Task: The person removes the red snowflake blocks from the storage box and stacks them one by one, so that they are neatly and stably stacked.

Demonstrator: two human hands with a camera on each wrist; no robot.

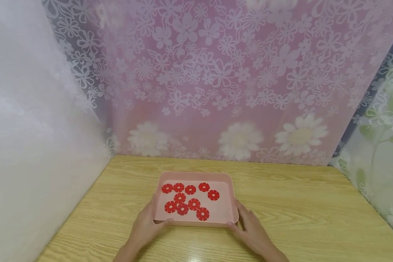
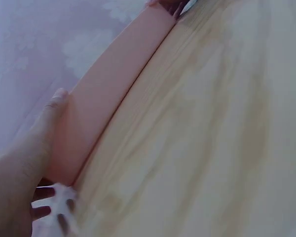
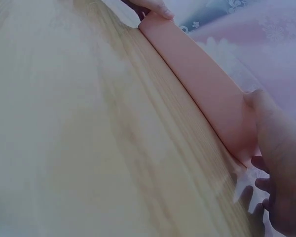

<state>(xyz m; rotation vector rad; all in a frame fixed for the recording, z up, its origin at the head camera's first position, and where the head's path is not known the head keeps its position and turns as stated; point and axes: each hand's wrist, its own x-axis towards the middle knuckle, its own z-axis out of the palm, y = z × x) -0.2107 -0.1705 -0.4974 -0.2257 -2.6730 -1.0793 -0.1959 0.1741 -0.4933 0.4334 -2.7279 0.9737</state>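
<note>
Gripping shallow, round-cornered pink tray (image 1: 196,223): left fingers (image 1: 149,209), right fingers (image 1: 244,211). Ten red notched discs (image 1: 179,201) inside.

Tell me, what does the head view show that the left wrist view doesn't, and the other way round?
Only the head view: the inside of the pink tray, with ten red notched discs lying in it.
Only the left wrist view: separate fingers of the left hand beyond the tray's corner, and the near outer wall broadside, merely a thin strip from the head.
Both: the tray, left hand, right hand, wooden table and flowered backdrop.
</note>
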